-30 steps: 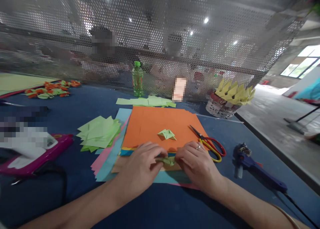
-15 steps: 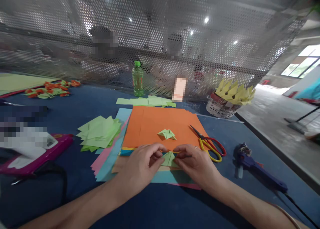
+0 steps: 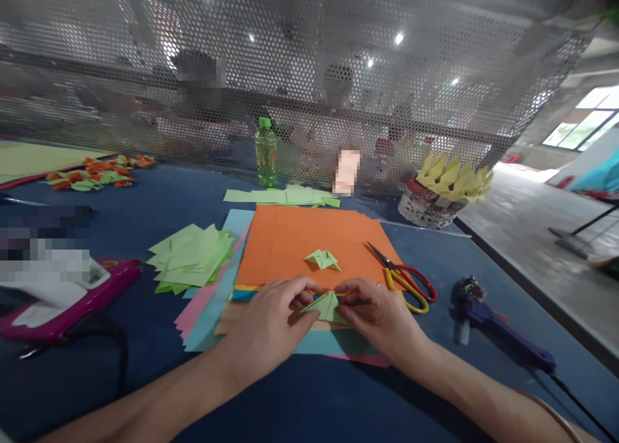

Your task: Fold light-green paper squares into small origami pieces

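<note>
A small piece of folded light-green paper (image 3: pixel 327 306), triangular in shape with a crease down its middle, is held between my two hands. My left hand (image 3: pixel 275 317) has its left corner between thumb and fingers. At its right corner, the thumb and fingers of my right hand (image 3: pixel 380 314) are closed on it. Just beyond them, another folded green paper piece (image 3: pixel 322 259) lies on a stack of orange sheets (image 3: pixel 309 227). Scissors (image 3: pixel 409 285) with red and yellow handles rest across the stack's right edge.
Left of the stack sits a pile of green paper squares (image 3: pixel 191 256); a magenta device (image 3: pixel 116 278) is farther left. A blue glue gun (image 3: pixel 505 333) with a cord lies right. Behind are green strips (image 3: pixel 280 196), a green bottle (image 3: pixel 265 153) and a container of yellow folded paper (image 3: pixel 430 204).
My left thumb and fingers have shifted slightly on the folded paper, and more of its left corner shows. My right hand stays almost in place.
</note>
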A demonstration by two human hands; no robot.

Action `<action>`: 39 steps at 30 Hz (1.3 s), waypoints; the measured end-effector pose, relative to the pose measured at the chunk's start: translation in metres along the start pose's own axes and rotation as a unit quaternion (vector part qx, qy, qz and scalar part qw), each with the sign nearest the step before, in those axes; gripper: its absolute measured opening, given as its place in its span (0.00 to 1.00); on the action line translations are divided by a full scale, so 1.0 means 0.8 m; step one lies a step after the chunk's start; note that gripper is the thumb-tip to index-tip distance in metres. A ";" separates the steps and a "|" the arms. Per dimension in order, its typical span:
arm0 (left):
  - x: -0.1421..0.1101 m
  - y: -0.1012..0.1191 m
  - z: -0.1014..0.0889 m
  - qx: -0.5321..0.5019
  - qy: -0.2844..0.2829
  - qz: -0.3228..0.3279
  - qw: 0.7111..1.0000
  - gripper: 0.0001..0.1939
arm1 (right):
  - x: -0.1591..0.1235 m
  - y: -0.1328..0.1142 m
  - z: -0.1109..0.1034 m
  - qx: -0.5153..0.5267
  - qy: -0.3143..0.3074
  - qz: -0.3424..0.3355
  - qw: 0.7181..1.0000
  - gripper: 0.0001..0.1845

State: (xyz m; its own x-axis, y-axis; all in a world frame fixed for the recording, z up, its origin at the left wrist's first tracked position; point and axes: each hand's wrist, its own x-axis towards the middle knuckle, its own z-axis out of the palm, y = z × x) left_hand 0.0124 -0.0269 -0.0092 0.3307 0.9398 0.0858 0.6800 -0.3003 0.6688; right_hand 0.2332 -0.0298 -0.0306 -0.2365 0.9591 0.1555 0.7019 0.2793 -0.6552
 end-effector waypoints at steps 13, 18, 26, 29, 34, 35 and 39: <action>0.002 0.005 -0.008 -0.103 -0.010 0.010 0.995 0.12 | 0.001 0.001 -0.006 0.141 -0.013 0.035 0.989 0.12; 0.001 -0.007 0.000 -0.109 0.011 0.019 0.994 0.16 | 0.001 0.002 -0.004 0.146 -0.016 0.036 0.988 0.11; -0.001 -0.009 0.005 -0.066 -0.009 0.041 0.997 0.09 | 0.001 0.005 -0.002 0.142 0.000 0.029 0.989 0.08; -0.003 -0.004 0.003 -0.037 -0.012 0.053 0.998 0.08 | 0.001 0.003 -0.003 0.137 -0.001 0.030 0.990 0.06; -0.005 0.000 0.000 0.025 -0.011 0.071 0.997 0.05 | -0.001 -0.001 -0.005 0.131 -0.005 0.022 0.991 0.05; -0.004 0.001 -0.001 0.029 -0.013 0.071 0.997 0.05 | -0.001 -0.002 -0.006 0.133 -0.007 0.022 0.991 0.05; -0.001 0.004 -0.004 -0.005 -0.019 0.050 0.999 0.06 | -0.002 -0.004 -0.007 0.160 -0.014 0.033 0.986 0.08</action>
State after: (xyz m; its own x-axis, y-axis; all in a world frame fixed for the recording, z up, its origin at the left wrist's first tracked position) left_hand 0.0117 -0.0281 -0.0048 0.4207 0.8985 0.1250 0.6364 -0.3905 0.6652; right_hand 0.2353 -0.0317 -0.0243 -0.2186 0.9720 0.0864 0.4697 0.1824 -0.8638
